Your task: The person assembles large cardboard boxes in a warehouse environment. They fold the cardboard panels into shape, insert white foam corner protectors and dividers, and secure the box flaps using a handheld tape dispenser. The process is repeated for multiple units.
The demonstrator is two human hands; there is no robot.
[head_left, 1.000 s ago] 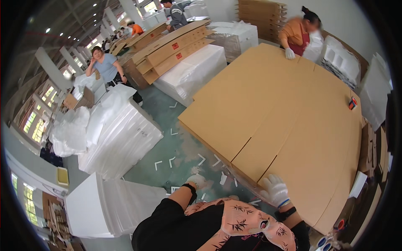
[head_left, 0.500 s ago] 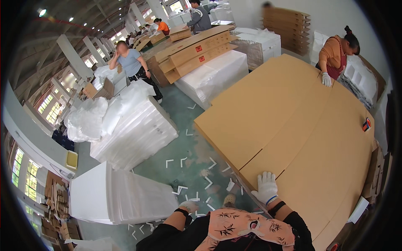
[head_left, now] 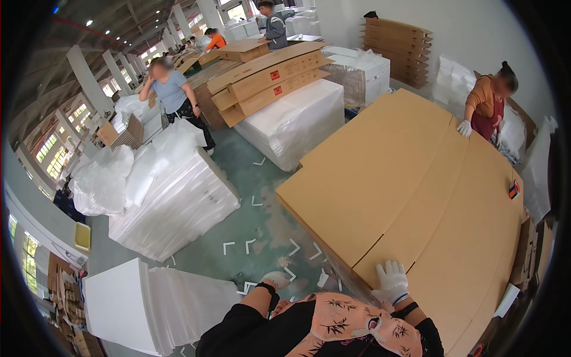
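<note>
A large flat brown cardboard sheet (head_left: pixel 380 172), with slots and crease lines across it, covers the work surface on my right. My right hand (head_left: pixel 391 283), in a white knit glove with a blue cuff edge, lies on its near left corner beside a slot, fingers stretched out. My left hand (head_left: pixel 276 279), also in a pale glove, hangs over the floor to the left of the sheet; its fingers are too unclear to make out. At the far right edge, a co-worker's gloved hand (head_left: pixel 464 128) touches the same sheet.
Wrapped white foam stacks (head_left: pixel 178 202) and white panels (head_left: pixel 122 306) stand on my left. White L-shaped strips (head_left: pixel 229 248) litter the green floor (head_left: pixel 262 226). A small orange-and-black object (head_left: pixel 514 190) rests on the sheet's right side. Folded cartons (head_left: pixel 270 77) lie on a wrapped block ahead.
The view has shifted a little. My right hand stays flat near the same slot, and my left hand remains over the floor. The co-worker at the far edge stands more upright.
</note>
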